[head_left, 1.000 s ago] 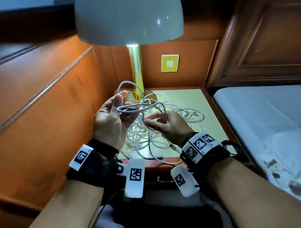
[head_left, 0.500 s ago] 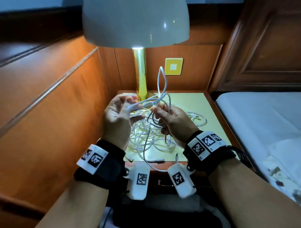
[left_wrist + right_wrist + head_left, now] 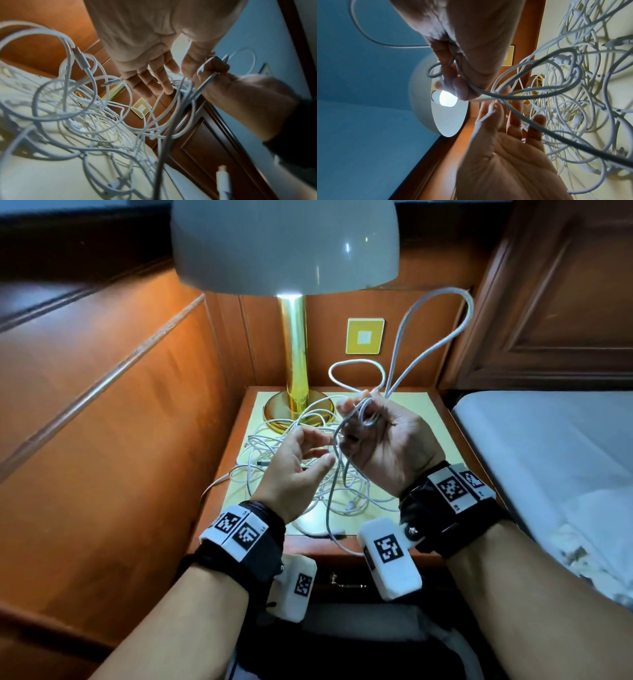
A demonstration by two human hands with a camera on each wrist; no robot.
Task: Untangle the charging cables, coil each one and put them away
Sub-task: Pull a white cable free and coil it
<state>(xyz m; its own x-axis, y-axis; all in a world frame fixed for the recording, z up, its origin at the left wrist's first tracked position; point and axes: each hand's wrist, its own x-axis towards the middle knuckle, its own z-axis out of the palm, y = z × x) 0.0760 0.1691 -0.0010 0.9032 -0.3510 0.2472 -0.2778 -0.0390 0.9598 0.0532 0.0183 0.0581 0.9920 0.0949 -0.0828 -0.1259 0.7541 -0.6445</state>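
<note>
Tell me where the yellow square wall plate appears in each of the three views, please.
Head: yellow wall plate upper centre, right of the lamp stem.
Left wrist: centre, tilted, behind the cables.
Right wrist: upper centre, partly hidden by the right hand.
Shared landmark: the brass lamp base.

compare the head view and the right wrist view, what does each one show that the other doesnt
Only the head view shows the bed, the nightstand drawer handle and the tall cable loops rising above the right hand. Only the right wrist view shows the lit bulb under the lamp shade and the left hand's open palm. Both show the right hand gripping a white cable, the cable tangle on the nightstand and the yellow wall plate.
</note>
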